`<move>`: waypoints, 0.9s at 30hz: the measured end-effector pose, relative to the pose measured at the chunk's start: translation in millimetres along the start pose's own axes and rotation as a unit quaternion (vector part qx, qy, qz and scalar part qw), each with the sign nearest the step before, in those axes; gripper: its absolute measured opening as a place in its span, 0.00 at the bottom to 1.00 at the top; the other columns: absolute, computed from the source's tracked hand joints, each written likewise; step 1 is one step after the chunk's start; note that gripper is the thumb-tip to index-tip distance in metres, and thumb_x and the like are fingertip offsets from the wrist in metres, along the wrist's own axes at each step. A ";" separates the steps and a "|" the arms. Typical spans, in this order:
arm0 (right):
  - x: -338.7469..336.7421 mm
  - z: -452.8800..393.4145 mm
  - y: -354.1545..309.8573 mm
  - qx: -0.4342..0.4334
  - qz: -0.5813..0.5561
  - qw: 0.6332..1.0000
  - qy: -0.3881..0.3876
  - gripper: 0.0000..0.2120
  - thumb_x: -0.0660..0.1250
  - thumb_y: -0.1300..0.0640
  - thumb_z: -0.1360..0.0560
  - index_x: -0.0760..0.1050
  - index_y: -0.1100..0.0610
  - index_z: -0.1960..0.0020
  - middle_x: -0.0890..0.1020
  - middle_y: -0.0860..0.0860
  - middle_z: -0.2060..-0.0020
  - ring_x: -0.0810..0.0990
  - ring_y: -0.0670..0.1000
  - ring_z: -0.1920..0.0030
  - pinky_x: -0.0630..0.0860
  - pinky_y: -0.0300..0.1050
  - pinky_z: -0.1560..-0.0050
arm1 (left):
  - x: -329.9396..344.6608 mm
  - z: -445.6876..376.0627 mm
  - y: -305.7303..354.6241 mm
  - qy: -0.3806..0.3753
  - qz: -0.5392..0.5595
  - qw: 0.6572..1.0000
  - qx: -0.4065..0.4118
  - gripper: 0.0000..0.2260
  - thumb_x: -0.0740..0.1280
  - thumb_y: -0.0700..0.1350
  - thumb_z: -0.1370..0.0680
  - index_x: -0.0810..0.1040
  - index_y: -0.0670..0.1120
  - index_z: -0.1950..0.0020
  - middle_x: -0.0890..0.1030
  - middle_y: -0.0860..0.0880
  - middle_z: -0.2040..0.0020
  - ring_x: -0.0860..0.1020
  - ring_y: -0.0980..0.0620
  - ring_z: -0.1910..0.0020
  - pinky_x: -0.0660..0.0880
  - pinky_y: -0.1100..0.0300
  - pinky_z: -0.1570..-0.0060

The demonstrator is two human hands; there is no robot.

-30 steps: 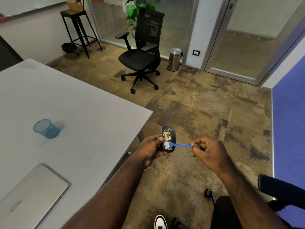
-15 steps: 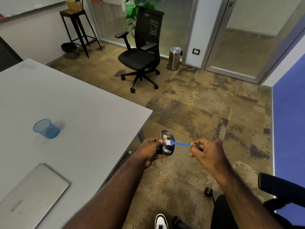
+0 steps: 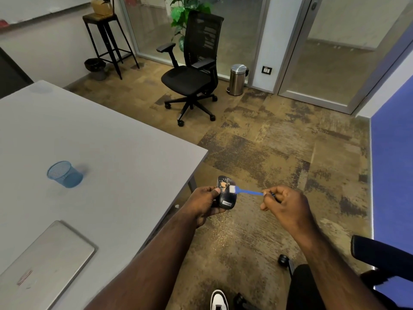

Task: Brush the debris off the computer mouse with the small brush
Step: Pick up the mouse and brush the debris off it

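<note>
A black computer mouse (image 3: pixel 225 199) with orange debris (image 3: pixel 223 185) on its far end is held over the carpet, just off the table's corner. My left hand (image 3: pixel 205 203) grips it from the left side. A small blue brush (image 3: pixel 245 191) with white bristles points left, its bristles touching the mouse's right side below the debris. My right hand (image 3: pixel 288 206) pinches the end of the brush handle.
A grey table (image 3: pixel 107 157) at left carries a blue mesh cup (image 3: pixel 64 174) and a closed silver laptop (image 3: pixel 42 262). Fallen specks lie on the carpet (image 3: pixel 223 231) below the mouse. A black office chair (image 3: pixel 194 70) and a steel bin (image 3: pixel 238 79) stand further off.
The brush head has swept up and to the right across the mouse. Less orange debris shows on the mouse than a second ago. The mouse stays tilted in my left hand.
</note>
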State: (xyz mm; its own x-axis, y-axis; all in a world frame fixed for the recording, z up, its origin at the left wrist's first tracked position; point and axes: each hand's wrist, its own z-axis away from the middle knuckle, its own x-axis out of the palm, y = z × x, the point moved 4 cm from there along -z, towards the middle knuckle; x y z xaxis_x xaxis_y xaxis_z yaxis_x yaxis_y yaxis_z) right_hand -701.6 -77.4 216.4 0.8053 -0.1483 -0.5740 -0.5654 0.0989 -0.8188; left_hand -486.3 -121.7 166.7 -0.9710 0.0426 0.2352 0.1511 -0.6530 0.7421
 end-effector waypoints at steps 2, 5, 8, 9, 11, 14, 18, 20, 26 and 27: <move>2.9 1.1 -1.8 -0.001 0.020 1.000 -0.013 0.07 0.70 0.55 0.26 0.79 0.43 0.59 0.84 0.36 0.71 0.79 0.38 0.77 0.71 0.34 0.79 | 0.0 0.1 -0.1 0.002 0.000 1.000 -0.001 0.09 0.59 0.40 0.17 0.79 0.40 0.47 0.81 0.37 0.45 0.82 0.44 0.51 0.82 0.54 0.59; -4.3 -5.1 6.6 0.049 0.041 0.997 0.036 0.04 0.69 0.54 0.26 0.80 0.46 0.58 0.84 0.33 0.70 0.82 0.44 0.74 0.78 0.44 0.72 | -0.6 1.1 -1.2 -0.001 -0.002 1.000 -0.004 0.09 0.59 0.40 0.18 0.79 0.41 0.48 0.81 0.37 0.44 0.82 0.44 0.49 0.82 0.53 0.58; -2.5 -5.7 7.6 0.027 0.011 1.000 0.006 0.04 0.69 0.54 0.26 0.80 0.46 0.58 0.85 0.38 0.70 0.84 0.51 0.72 0.79 0.47 0.73 | -1.4 1.8 -0.9 0.000 0.003 1.000 -0.004 0.09 0.59 0.40 0.17 0.79 0.41 0.48 0.81 0.38 0.44 0.83 0.45 0.51 0.82 0.54 0.59; 0.2 -3.7 6.3 0.020 0.013 1.000 -0.016 0.05 0.69 0.55 0.26 0.80 0.46 0.58 0.85 0.39 0.71 0.84 0.47 0.72 0.79 0.44 0.72 | -1.8 2.1 -0.5 0.002 0.007 1.000 -0.003 0.09 0.59 0.40 0.17 0.79 0.41 0.47 0.81 0.38 0.45 0.83 0.45 0.51 0.82 0.55 0.60; 1.0 -2.5 8.1 0.028 0.023 0.999 -0.019 0.06 0.70 0.56 0.26 0.79 0.46 0.59 0.85 0.38 0.71 0.83 0.39 0.71 0.77 0.36 0.72 | -3.2 2.2 -0.1 0.004 0.012 1.000 -0.006 0.09 0.59 0.40 0.17 0.79 0.40 0.46 0.81 0.37 0.44 0.83 0.45 0.51 0.82 0.54 0.61; -6.4 -5.0 13.3 0.050 -0.001 0.998 0.023 0.06 0.69 0.57 0.25 0.80 0.47 0.59 0.85 0.38 0.70 0.82 0.38 0.72 0.72 0.31 0.74 | -4.8 2.8 -0.1 0.004 0.024 1.000 -0.007 0.10 0.59 0.40 0.17 0.78 0.38 0.44 0.81 0.37 0.45 0.83 0.45 0.52 0.82 0.55 0.62; 1.8 -0.3 9.0 0.029 -0.005 0.999 -0.046 0.06 0.70 0.60 0.25 0.81 0.50 0.57 0.86 0.41 0.71 0.84 0.39 0.71 0.76 0.34 0.68 | -3.9 2.5 0.9 0.002 0.046 0.999 -0.002 0.11 0.58 0.40 0.17 0.77 0.35 0.42 0.81 0.37 0.49 0.83 0.46 0.57 0.82 0.56 0.65; 0.1 -1.7 11.8 0.046 0.004 0.999 -0.027 0.05 0.70 0.59 0.25 0.81 0.49 0.57 0.85 0.40 0.71 0.83 0.40 0.70 0.76 0.34 0.69 | -4.9 2.1 0.8 0.001 0.050 0.999 -0.005 0.11 0.59 0.39 0.17 0.77 0.35 0.42 0.81 0.38 0.49 0.83 0.46 0.56 0.82 0.55 0.65; -1.8 -3.5 12.3 0.043 -0.008 0.999 -0.023 0.05 0.69 0.59 0.24 0.81 0.51 0.57 0.86 0.41 0.70 0.84 0.41 0.69 0.77 0.38 0.65 | -5.2 1.8 -1.1 -0.006 0.054 0.999 -0.006 0.10 0.59 0.39 0.18 0.78 0.36 0.43 0.81 0.37 0.48 0.83 0.45 0.54 0.82 0.53 0.61; -2.4 -4.3 12.0 0.049 -0.001 0.999 -0.010 0.05 0.69 0.58 0.24 0.81 0.50 0.57 0.86 0.40 0.70 0.84 0.40 0.69 0.77 0.38 0.66 | -4.7 1.6 -1.4 -0.007 0.048 0.999 -0.005 0.11 0.59 0.39 0.18 0.77 0.35 0.42 0.81 0.36 0.47 0.82 0.44 0.53 0.82 0.53 0.60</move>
State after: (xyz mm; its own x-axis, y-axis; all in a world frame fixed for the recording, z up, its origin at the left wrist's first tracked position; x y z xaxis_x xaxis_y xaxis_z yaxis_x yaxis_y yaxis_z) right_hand -711.0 -80.1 208.0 0.8105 -0.1283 -0.5715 -0.5443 0.1954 -0.8158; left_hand -481.7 -119.8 165.7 -0.9497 -0.0097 0.3131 0.2405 -0.6628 0.7091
